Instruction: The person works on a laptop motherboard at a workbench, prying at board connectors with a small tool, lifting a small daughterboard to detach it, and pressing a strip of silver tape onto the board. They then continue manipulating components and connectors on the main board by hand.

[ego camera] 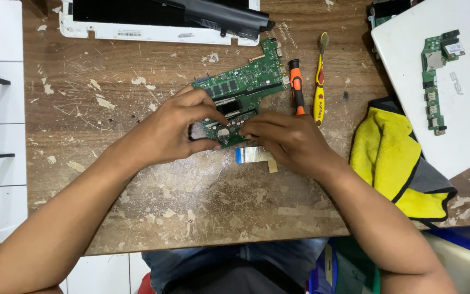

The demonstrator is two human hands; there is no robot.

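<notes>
Together, both hands, left (178,128) and right (284,141), pinch the green circuit board (243,90), its long axis running diagonally up-right.

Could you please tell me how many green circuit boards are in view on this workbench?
2: the large board under both hands at centre, and a narrow board on the white laptop lid. A third may peek out behind it.

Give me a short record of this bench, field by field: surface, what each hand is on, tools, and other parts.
surface: worn wooden table
left hand: grips the near end of the green laptop motherboard
right hand: fingers on the same end, above a flat ribbon cable
tools: orange-handled screwdriver, yellow toothbrush
other: yellow cloth, white laptop lid bearing a small green board, white laptop frame
</notes>
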